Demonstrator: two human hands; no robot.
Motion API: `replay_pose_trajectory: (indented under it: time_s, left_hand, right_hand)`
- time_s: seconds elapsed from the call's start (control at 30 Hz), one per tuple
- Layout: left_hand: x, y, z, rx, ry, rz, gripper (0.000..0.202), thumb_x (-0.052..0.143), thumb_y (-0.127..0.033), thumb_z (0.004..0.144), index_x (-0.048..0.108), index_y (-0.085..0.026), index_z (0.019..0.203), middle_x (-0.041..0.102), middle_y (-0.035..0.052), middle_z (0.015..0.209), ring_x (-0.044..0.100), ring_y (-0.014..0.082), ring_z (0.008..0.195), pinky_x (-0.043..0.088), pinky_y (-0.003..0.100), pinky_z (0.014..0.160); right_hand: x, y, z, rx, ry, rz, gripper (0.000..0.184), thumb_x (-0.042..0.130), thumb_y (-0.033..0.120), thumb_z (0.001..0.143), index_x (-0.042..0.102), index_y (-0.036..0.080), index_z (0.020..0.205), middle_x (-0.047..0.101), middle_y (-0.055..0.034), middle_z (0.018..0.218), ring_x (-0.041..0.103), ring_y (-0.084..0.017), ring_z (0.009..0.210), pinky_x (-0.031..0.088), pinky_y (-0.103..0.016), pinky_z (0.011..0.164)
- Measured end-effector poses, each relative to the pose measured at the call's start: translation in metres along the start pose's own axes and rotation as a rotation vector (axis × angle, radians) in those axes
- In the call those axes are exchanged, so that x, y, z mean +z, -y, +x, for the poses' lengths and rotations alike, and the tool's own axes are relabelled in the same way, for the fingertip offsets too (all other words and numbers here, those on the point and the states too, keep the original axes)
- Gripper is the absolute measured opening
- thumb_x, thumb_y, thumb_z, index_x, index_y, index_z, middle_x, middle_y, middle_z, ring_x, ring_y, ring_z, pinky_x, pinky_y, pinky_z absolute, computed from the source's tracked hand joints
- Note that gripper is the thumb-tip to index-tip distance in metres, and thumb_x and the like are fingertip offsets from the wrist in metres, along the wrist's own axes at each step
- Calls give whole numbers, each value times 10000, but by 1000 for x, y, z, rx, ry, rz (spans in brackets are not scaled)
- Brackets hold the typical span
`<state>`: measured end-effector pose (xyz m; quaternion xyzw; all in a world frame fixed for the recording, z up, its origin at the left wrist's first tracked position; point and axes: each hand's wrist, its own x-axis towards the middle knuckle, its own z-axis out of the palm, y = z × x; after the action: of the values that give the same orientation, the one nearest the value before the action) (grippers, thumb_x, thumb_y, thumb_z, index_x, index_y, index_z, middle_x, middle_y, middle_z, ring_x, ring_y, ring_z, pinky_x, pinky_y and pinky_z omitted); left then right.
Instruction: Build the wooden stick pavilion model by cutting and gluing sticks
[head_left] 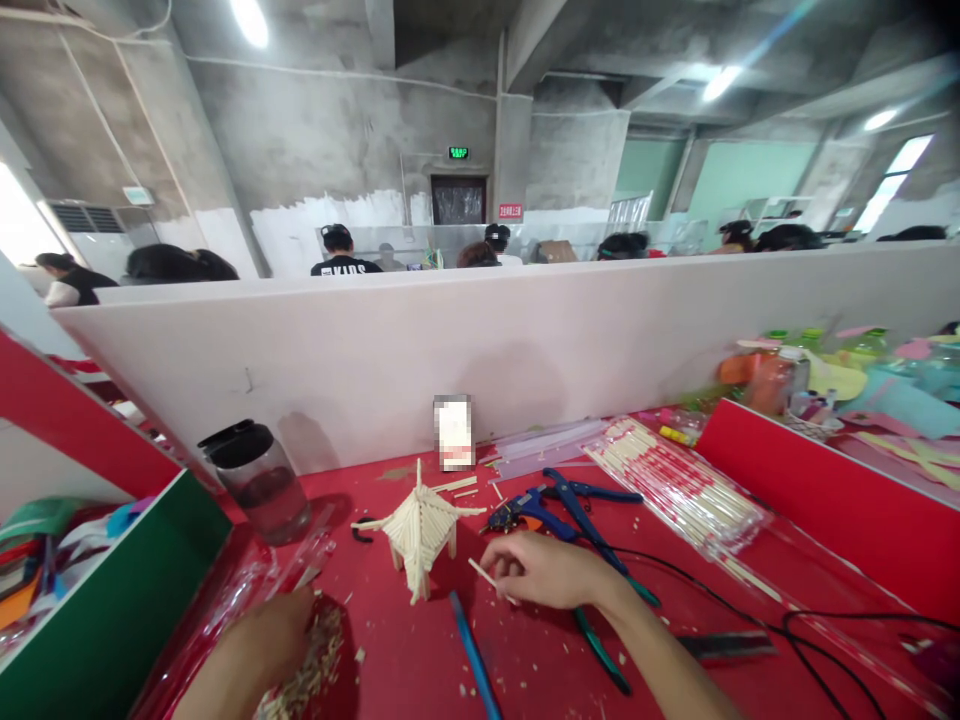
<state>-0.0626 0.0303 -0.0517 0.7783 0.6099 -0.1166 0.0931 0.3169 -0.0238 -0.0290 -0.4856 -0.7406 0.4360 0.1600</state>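
Observation:
Between two fingers and the thumb of my right hand [529,570] is a short thin wooden stick [481,572], pointing up and left. Just left of it stands a small pavilion model [421,530] made of pale wooden sticks, with a pointed top and legs on the red table. My left hand [274,635] is low over a heap of wood scraps [319,650]; its fingers are blurred and turned away. Behind my right hand lie a blue glue gun [525,510] and blue-handled cutters [574,505]. A blue stick-like tool [474,655] lies in front of the model.
A lidded drink bottle [262,485] stands at the back left. Packs of wooden chopsticks [675,480] lie at the right, with a black cable [690,570] in front. A white partition [375,350] closes the back; green [127,590] and red [825,500] boards flank the table.

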Motion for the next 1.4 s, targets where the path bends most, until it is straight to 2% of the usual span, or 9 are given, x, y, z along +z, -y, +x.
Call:
replay_pose_trajectory:
  time_s: [0.23, 0.4, 0.53, 0.67, 0.83, 0.9, 1.1, 1.27, 1.4]
  left_hand:
    - [-6, -3, -1, -9, 85, 20, 300, 501, -166, 857, 745, -193, 1029, 826, 146, 934, 782, 341, 916, 543, 398, 780]
    - [-16, -8, -4, -13, 97, 6, 350, 469, -141, 894, 703, -134, 1155, 800, 207, 1097, 754, 369, 1055, 526, 427, 845]
    - [-37, -17, -18, 4, 98, -20, 255, 489, -260, 931, 713, -161, 1000, 802, 191, 1029, 757, 376, 978, 509, 433, 804]
    - [-65, -41, -46, 160, 280, -333, 187, 502, -213, 884, 664, -206, 793, 788, 63, 777, 762, 271, 784, 464, 304, 633]
    - [-94, -82, -78, 292, 456, -451, 184, 571, -355, 904, 685, -219, 855, 743, 2, 776, 675, 186, 685, 442, 232, 573]
    - [-100, -95, -83, 333, 436, -453, 152, 609, -345, 882, 719, -243, 904, 718, -18, 800, 637, 160, 652, 438, 224, 572]
    - [-90, -111, -70, 500, 430, -551, 231, 643, -470, 898, 734, -268, 835, 660, -23, 677, 592, 184, 681, 398, 236, 564]
    - [-71, -118, -54, 507, 505, -610, 507, 545, -684, 909, 628, -224, 713, 618, -7, 634, 539, 165, 585, 390, 249, 527]
    - [-59, -122, -46, 447, 577, -710, 638, 403, -830, 884, 543, -216, 779, 575, -17, 676, 505, 135, 547, 411, 243, 545]
  right_hand:
    - [-3, 2, -1, -45, 115, 353, 66, 575, 169, 831, 576, 196, 891, 665, 10, 766, 647, -132, 632, 487, -234, 634]
    - [-4, 5, -3, -70, 110, 428, 144, 678, 233, 791, 556, 205, 861, 648, 18, 767, 625, -146, 709, 446, -242, 667]
    - [-6, 6, -4, -107, 148, 439, 168, 717, 266, 808, 572, 196, 860, 646, 18, 779, 615, -150, 727, 436, -252, 687]
    - [-6, 8, -7, -153, 231, 454, 242, 737, 382, 853, 618, 176, 894, 659, -8, 823, 616, -150, 723, 459, -260, 695]
    - [3, 15, -9, -186, 351, 526, 437, 699, 602, 878, 605, 179, 935, 643, 4, 753, 649, -153, 657, 509, -288, 710]
    - [7, 18, -9, -184, 385, 538, 470, 714, 630, 857, 599, 182, 943, 635, 13, 745, 639, -141, 630, 498, -264, 672]
    - [13, 32, -7, -164, 392, 414, 307, 745, 480, 861, 660, 194, 933, 656, 18, 804, 613, -117, 689, 462, -215, 671]
    - [15, 38, -3, -142, 204, 342, 331, 883, 442, 729, 731, 199, 895, 653, 30, 787, 581, -128, 722, 449, -216, 680]
    - [21, 36, 1, -139, 64, 348, 230, 872, 316, 742, 747, 196, 893, 674, 26, 788, 588, -131, 713, 454, -217, 669]
